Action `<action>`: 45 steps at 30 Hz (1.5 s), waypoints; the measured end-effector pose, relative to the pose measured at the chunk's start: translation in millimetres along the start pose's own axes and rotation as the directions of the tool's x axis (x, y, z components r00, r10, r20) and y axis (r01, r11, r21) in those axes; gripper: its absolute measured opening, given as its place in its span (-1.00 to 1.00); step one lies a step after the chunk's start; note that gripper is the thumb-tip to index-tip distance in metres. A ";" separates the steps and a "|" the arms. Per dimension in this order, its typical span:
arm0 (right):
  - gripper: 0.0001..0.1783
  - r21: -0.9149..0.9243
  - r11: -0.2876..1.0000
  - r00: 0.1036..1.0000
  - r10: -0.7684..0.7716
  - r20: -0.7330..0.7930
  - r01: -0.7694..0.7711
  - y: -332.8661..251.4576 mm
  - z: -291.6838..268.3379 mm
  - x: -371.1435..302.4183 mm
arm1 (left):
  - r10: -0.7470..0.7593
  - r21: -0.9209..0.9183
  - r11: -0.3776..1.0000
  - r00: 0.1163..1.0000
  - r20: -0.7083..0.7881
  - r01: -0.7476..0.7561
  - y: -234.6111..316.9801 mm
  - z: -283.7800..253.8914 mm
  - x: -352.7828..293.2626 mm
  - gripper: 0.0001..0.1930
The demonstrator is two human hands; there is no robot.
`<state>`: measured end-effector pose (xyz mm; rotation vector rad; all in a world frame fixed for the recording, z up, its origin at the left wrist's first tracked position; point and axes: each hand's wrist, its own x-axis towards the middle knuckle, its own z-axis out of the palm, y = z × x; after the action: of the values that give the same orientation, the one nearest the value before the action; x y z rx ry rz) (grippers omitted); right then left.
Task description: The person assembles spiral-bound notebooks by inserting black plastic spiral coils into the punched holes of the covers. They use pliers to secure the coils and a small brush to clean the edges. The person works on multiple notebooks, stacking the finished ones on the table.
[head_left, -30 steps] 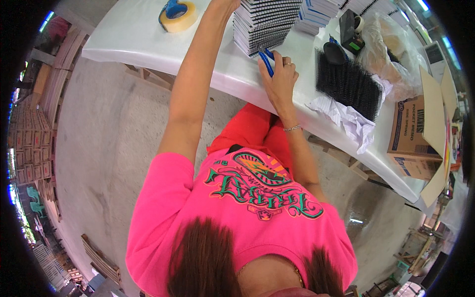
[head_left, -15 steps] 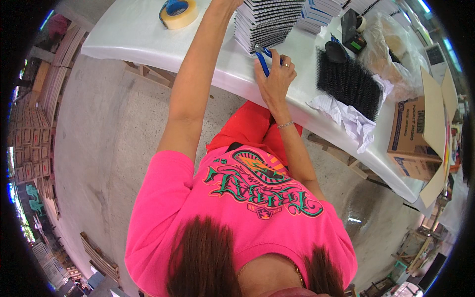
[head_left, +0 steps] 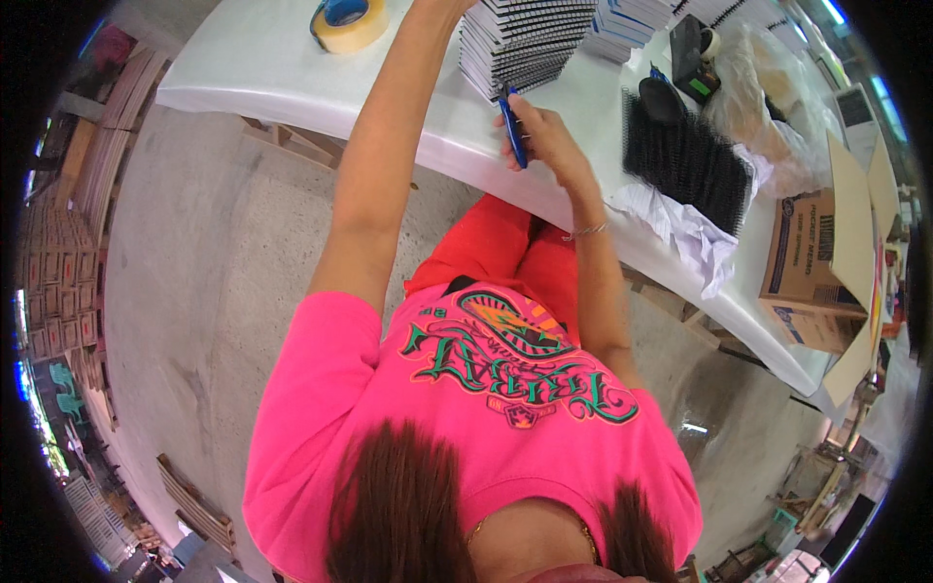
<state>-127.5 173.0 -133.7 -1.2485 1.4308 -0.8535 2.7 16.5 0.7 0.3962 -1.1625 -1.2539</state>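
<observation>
A tall stack of spiral-bound notebooks [head_left: 530, 44] with black coil spines stands at the table's near edge and runs out of the top of the view. In my right hand [head_left: 546, 141] is a pair of blue-handled wire cutters [head_left: 513, 128], with the fingers wrapped round the grips. The jaws point up at the stack's bottom corner; whether they touch a coil I cannot tell. My left arm reaches up to the stack's left side. Only part of my left hand [head_left: 449, 6] shows beside the upper notebooks, its fingers hidden past the picture's edge.
A roll of clear tape [head_left: 352, 29] lies on the white-covered table [head_left: 253, 68] at left. To the right are a bundle of black plastic coils [head_left: 680, 155], crumpled paper [head_left: 685, 228], a plastic bag [head_left: 768, 97] and an open cardboard box [head_left: 807, 253]. More notebooks [head_left: 627, 29] stand behind.
My right hand has turned and drawn slightly nearer, swinging the wire cutters edge-on below the stack's corner. The wrist has shifted right. My left arm stays nearly still.
</observation>
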 end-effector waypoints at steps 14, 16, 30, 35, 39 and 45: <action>-0.47 -0.798 0.577 0.607 -0.701 -0.374 0.174 41.4 34.6 -2.4 | 0.000 0.081 0.997 0.999 -0.039 0.003 -0.6 -0.4 3.6 -0.48; -0.47 -0.801 0.571 0.590 -0.714 -0.377 0.180 42.3 36.6 -0.6 | 0.014 0.099 0.995 1.000 0.007 -0.015 -0.4 -3.5 5.9 -0.48; -0.49 -0.392 0.909 0.966 -0.214 -0.145 0.143 15.4 5.6 6.3 | 0.038 0.045 0.998 0.988 -0.151 -0.032 3.2 16.2 -7.0 -0.65; -0.51 -0.649 0.739 0.886 -0.408 -0.221 0.178 16.7 4.4 -2.9 | -0.002 0.080 0.997 0.999 0.035 -0.001 5.4 -2.1 4.9 -0.64; -0.47 -0.808 0.572 0.664 -0.661 -0.349 0.145 40.9 19.9 -5.5 | -0.004 0.076 0.997 0.995 -0.101 0.012 -0.3 5.4 2.3 -0.60; -0.49 -0.799 0.577 0.651 -0.674 -0.349 0.168 48.3 32.1 -1.5 | -0.026 0.084 0.996 0.999 0.022 0.024 -0.6 -3.7 7.7 -0.47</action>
<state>-109.0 188.2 -186.5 -2.1493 2.1643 -1.1987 4.6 8.3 2.2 0.4602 -1.2356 -1.2369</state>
